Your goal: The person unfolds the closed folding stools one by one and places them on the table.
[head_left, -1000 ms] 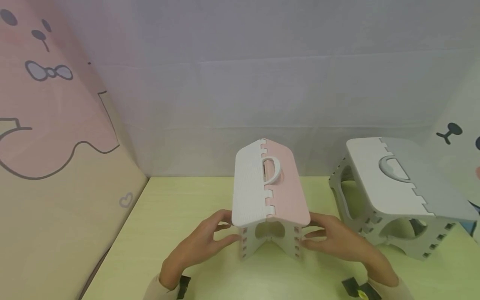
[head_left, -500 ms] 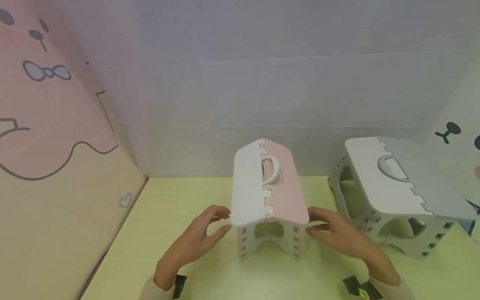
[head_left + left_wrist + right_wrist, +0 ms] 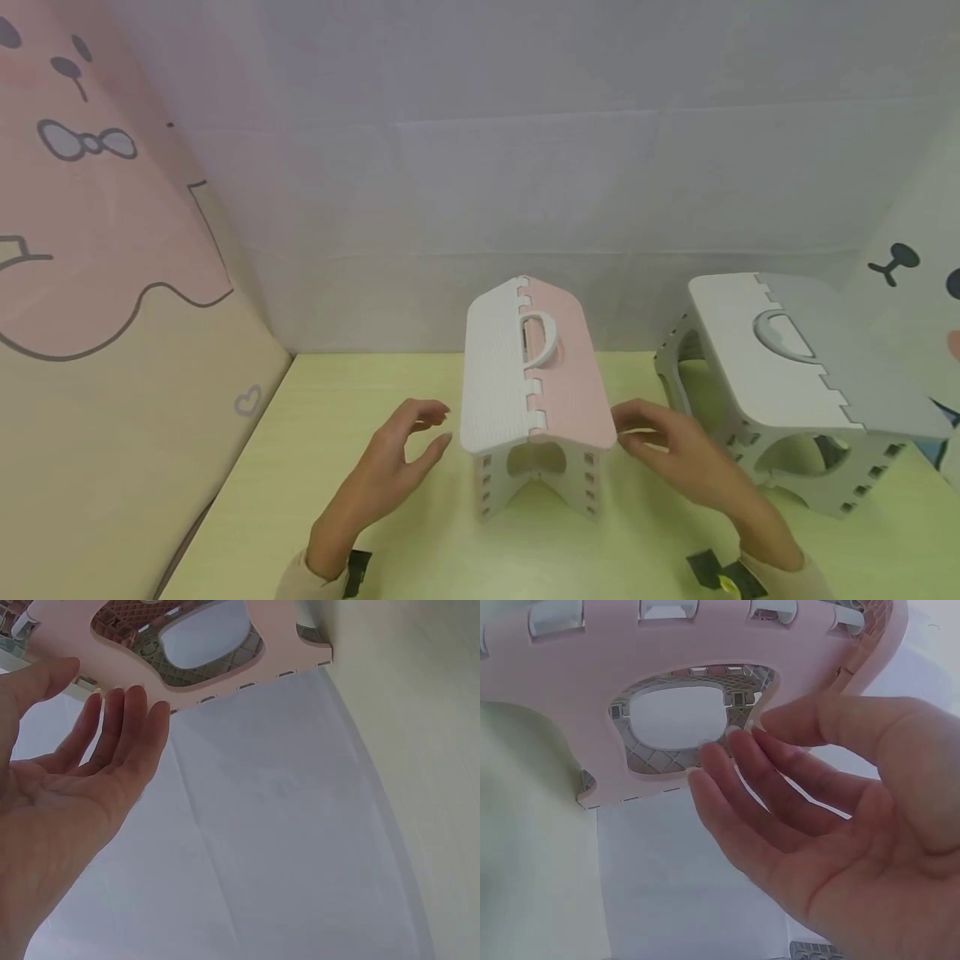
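A pink and white folding step stool (image 3: 495,367) stands partly folded on the table, its two top halves sloping down from a raised middle seam with a white loop handle. My left hand (image 3: 393,462) is beside its near left corner, fingers loosely bent and apart from it in the head view. On the other side, my right hand (image 3: 675,454) is close to the near right corner; whether a fingertip touches it I cannot tell. In the right wrist view, the relaxed fingers (image 3: 765,780) hold nothing in front of the stool's pink leg panel (image 3: 562,682).
To the right stands a grey and white folding stool (image 3: 765,358), nearly flat on top with a grey handle. A pale cloth wall (image 3: 450,183) rises behind the yellowish table (image 3: 360,392). Printed fabric panels (image 3: 135,375) border the left and right.
My left hand has drawn away to the left from the pink and white stool, and my right hand has moved off its leg and slightly upward. The stool keeps its shape.
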The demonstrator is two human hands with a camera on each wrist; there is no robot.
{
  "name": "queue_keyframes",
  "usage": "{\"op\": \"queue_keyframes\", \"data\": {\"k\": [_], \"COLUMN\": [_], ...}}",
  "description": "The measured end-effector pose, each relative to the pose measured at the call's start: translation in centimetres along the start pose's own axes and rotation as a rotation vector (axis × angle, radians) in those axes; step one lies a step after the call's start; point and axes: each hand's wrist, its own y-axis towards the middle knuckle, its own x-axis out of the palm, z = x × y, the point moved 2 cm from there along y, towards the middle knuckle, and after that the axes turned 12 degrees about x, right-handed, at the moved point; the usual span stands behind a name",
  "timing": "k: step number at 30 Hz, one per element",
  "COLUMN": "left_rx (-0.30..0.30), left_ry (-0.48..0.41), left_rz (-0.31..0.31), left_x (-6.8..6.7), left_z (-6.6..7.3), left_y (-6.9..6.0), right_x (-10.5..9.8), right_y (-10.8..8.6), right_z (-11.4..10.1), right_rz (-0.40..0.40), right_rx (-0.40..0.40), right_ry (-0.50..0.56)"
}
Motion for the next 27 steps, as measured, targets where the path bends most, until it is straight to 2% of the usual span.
{"op": "queue_keyframes", "data": {"k": [4, 9, 15, 27], "left_rx": [0.006, 0.008, 0.055, 0.067], "left_ry": [0.017, 0.017, 0.025, 0.001], "left_rz": [0.045, 0.09, 0.121, 0.142], "left_x": [-0.1, -0.5, -0.7, -0.9], "left_z": [0.2, 0.7, 1.1, 1.8], "left_y": [0.2, 0.4, 0.8, 1.4], "right_x": [-0.2, -0.2, -0.4, -0.5], "right_y": [-0.1, 0.0, -0.1, -0.1], "right_z": [-0.4, -0.7, -1.0, -2.0], "right_rz": [0.077, 0.119, 0.159, 0.217], "right_rx": [0.007, -0.01, -0.012, -0.037], "right_ry": [-0.048, -0.061, -0.05, 0.006]}}
